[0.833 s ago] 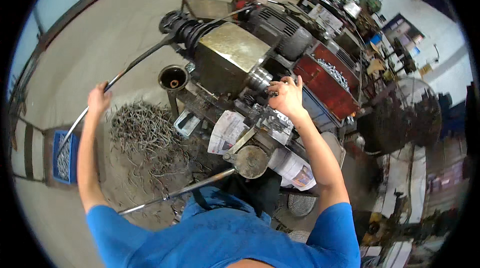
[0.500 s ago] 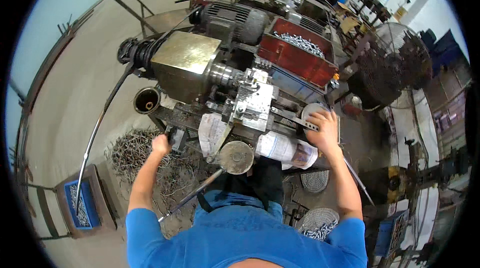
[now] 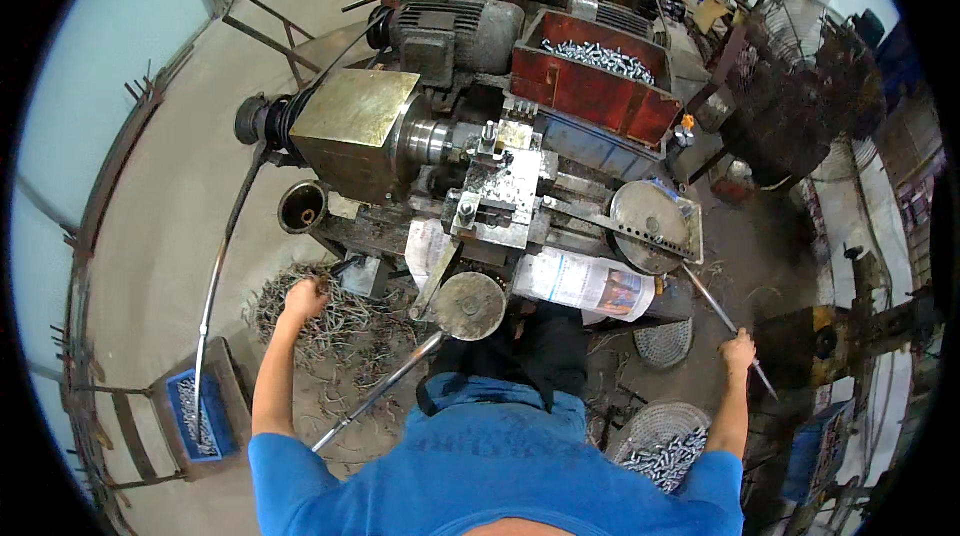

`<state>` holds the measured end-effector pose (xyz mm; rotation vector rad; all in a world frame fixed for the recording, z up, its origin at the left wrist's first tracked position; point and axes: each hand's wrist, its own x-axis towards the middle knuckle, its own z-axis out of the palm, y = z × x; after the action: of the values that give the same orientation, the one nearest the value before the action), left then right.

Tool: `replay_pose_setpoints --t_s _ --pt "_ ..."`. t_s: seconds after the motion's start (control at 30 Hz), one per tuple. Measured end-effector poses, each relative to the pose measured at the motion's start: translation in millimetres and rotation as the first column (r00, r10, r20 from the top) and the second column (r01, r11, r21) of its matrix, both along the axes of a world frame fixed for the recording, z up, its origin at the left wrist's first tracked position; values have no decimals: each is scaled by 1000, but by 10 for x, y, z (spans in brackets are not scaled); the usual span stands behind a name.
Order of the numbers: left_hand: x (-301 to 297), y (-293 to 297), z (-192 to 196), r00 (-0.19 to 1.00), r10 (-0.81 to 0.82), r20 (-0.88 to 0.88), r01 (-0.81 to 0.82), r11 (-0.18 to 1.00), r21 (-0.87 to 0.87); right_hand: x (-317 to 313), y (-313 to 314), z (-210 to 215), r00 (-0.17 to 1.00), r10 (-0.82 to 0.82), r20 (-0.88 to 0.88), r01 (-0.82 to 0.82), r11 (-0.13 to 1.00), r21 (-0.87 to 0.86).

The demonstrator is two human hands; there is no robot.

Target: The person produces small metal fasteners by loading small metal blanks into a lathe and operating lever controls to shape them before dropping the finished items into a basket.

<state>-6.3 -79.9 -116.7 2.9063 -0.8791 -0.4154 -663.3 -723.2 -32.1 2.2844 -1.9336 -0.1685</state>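
My left hand fingers curl into the metal swarf pile; my right hand grips the lathe's lever rod. Red tray holds bolts.

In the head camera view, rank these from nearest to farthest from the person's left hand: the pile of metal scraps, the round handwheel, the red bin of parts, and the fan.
From the left hand:
1. Pile of metal scraps, directly under and around the hand, on the floor.
2. Round handwheel, to the hand's right, at the machine's front.
3. Red bin of parts, up and right, behind the machine.
4. Fan, far right, beyond the bin.
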Motion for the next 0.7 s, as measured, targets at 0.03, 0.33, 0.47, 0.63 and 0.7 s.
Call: replay_pose_setpoints --t_s 0.03,0.33,0.47,0.63,0.7 --pt "-120 7 173 996 -9 -90 5 999 -40 -18 93 -38 1000 -20 -3 20 1000 -6" --pt "-1838 -568 1464 783 -327 -529 107 909 -403 77 1855 -100 949 19 314 -9 999 -31" --pt "-2108 -684 1226 887 -264 -379 184 955 -233 438 2400 5 860 -61 507 13 995 99" --pt "-2119 -768 1324 906 -241 -348 193 967 -168 605 2637 -23 793 -88 603 34 994 100" --pt "-2129 -761 1313 905 -228 -358 185 971 -150 736 2685 148 780 -193 595 82 974 209"
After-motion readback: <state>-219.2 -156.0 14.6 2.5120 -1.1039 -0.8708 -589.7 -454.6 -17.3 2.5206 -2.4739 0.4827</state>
